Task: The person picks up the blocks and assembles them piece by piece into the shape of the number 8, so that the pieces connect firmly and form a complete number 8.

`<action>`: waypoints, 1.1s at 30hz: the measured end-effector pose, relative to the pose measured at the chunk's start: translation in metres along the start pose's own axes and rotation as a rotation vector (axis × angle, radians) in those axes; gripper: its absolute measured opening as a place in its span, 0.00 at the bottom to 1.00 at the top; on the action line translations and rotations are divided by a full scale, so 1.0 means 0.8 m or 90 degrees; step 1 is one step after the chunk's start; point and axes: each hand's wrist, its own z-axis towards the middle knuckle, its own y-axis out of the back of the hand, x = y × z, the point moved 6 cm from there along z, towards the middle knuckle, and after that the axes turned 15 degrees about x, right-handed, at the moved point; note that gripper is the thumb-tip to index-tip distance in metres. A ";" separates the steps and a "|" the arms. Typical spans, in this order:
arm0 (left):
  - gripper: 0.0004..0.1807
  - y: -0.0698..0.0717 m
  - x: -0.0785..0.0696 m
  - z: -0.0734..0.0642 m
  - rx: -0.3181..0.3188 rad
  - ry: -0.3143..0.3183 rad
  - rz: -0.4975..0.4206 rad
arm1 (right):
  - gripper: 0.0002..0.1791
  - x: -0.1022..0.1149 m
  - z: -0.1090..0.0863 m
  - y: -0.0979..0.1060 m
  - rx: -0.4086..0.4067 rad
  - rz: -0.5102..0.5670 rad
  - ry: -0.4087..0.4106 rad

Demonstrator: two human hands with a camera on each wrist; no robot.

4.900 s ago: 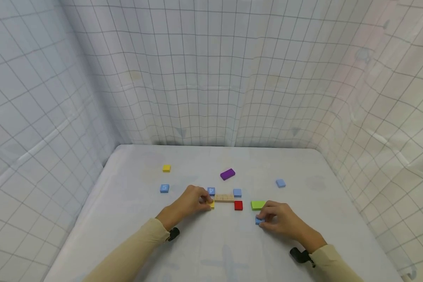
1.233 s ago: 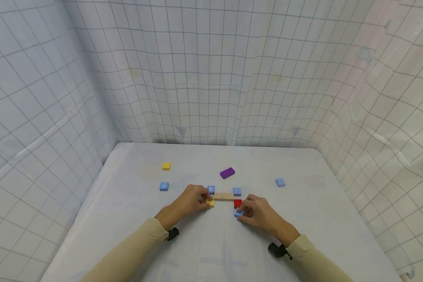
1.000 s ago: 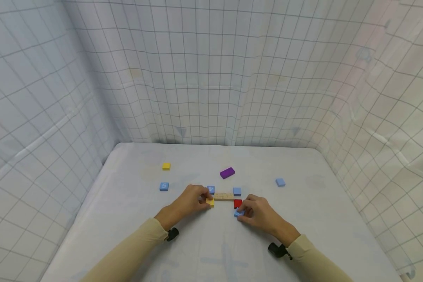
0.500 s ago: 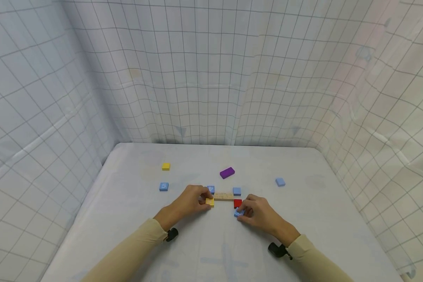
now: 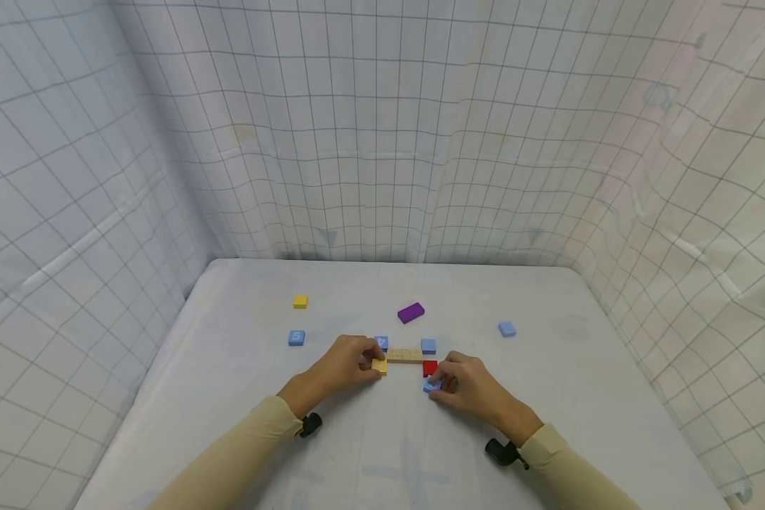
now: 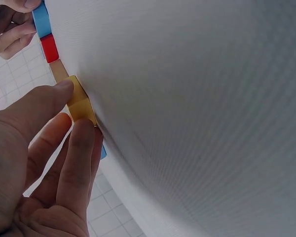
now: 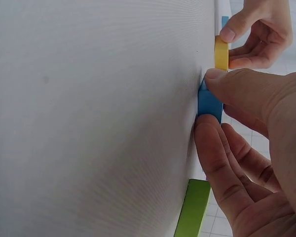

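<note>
My left hand (image 5: pixel 346 367) pinches a small yellow block (image 5: pixel 380 367) between thumb and fingers, at the left end of a wooden strip (image 5: pixel 404 356). Behind that block lies a blue tile marked 4 (image 5: pixel 382 342), partly covered by the fingers. At the strip's right end sit a red block (image 5: pixel 430 367) and, farther back, a blue block (image 5: pixel 428 346). My right hand (image 5: pixel 474 388) pinches another blue block (image 5: pixel 429 387) just in front of the red one. A green block (image 7: pixel 193 207) shows beside the right hand in the right wrist view; the head view hides it.
Toward the back of the white-covered table lie a purple block (image 5: pixel 411 312) and a yellow block (image 5: pixel 300 302). A blue tile marked 5 (image 5: pixel 296 338) is at the left, a blue block (image 5: pixel 506 329) at the right. Gridded curtains (image 5: pixel 395 142) surround the table.
Since the earliest frame my right hand has carried its blue block left, from in front of the green block to the red one. Over the last second both hands stay still.
</note>
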 end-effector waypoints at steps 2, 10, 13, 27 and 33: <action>0.12 0.000 -0.001 0.000 0.000 -0.001 -0.001 | 0.11 0.001 0.000 0.000 -0.002 -0.002 0.002; 0.15 0.001 0.001 -0.001 -0.003 0.013 0.006 | 0.10 0.004 -0.002 0.001 -0.014 -0.004 0.018; 0.15 0.001 0.002 -0.002 -0.006 0.020 0.008 | 0.09 0.005 -0.002 0.002 -0.017 -0.007 0.022; 0.15 0.011 -0.003 -0.013 -0.032 -0.024 0.022 | 0.08 -0.001 0.001 -0.001 -0.004 -0.015 -0.007; 0.15 0.017 -0.004 -0.016 -0.034 -0.013 0.009 | 0.07 0.000 0.001 -0.001 -0.014 -0.014 0.008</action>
